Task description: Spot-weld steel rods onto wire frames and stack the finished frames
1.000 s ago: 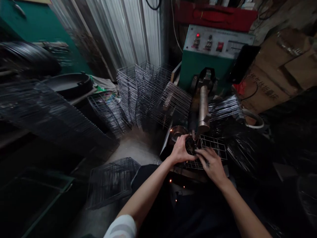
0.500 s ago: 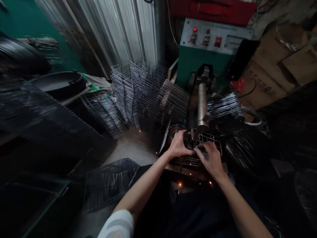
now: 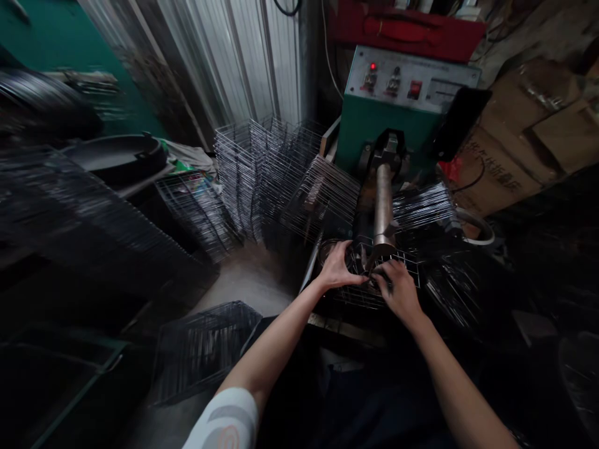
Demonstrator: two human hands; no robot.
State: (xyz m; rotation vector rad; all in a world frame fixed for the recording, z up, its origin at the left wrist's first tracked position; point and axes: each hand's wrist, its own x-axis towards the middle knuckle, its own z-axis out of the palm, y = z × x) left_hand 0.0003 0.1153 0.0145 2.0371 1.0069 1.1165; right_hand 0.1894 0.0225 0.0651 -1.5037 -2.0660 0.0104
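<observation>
A wire grid panel (image 3: 359, 299) lies under the metal arm (image 3: 384, 202) of a green machine (image 3: 350, 140), which looks like a spot welder. At the panel's left part, my left hand (image 3: 337, 267) grips it, thumb stretched toward the arm's tip and fingers curled over the wires. My right hand (image 3: 399, 288) is closed in a pinch just right of the tip, close to the left thumb. Whatever its fingertips hold is too small and dark to make out. Part of the panel is hidden beneath both hands.
Stacked wire racks (image 3: 248, 174) stand left of the machine, and another wire basket (image 3: 206, 349) sits on the floor. Bundled wire pieces (image 3: 421, 202) lie right of the arm. A dark phone-like slab (image 3: 461, 125) and cardboard boxes (image 3: 505, 149) are farther right.
Orange sparks that were flying below the hands and near the floor are gone. My right hand has shifted slightly; both hands stay at the panel. The view has tilted a little.
</observation>
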